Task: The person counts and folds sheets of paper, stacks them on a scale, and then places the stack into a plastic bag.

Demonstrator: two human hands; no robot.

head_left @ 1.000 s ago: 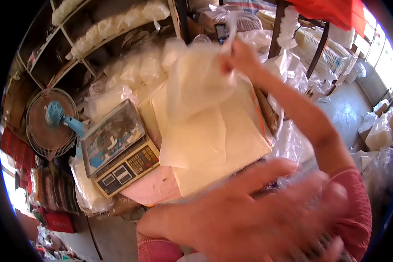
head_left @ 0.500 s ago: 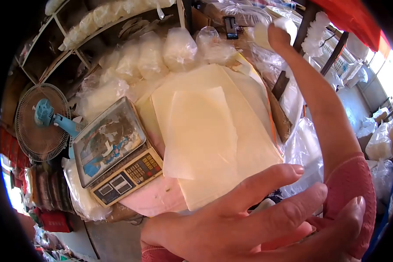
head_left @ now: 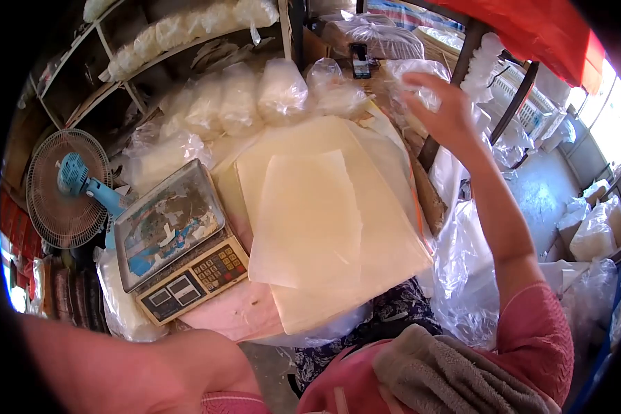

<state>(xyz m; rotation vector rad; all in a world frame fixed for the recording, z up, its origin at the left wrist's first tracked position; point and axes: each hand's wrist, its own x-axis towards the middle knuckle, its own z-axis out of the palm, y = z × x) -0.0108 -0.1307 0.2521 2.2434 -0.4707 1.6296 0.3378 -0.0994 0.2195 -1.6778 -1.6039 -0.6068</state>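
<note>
My right hand [head_left: 441, 107] is raised over the far right side of the table, fingers apart, with nothing visible in it. Behind and below it lie clear plastic bags [head_left: 421, 72]. Of my left arm [head_left: 179, 362] only a bent part shows at the lower left; its hand is out of view. A smaller pale translucent sheet [head_left: 307, 221] rests on a stack of larger cream sheets [head_left: 386, 241] at the table's middle. Left of the stack stands a digital scale [head_left: 196, 279], its metal pan littered with paper scraps.
Filled plastic bags [head_left: 238, 100] line the back of the table, with a phone [head_left: 359, 61] to their right. A fan [head_left: 69, 186] with a blue hub stands at the left. A dark post [head_left: 455, 90] rises at the right. A grey towel [head_left: 448, 369] lies on my lap.
My left hand, spread wide in the foreground before, has swung left out of view. My right hand has come nearer and lower; the pale thing beside its fingers no longer shows there.
</note>
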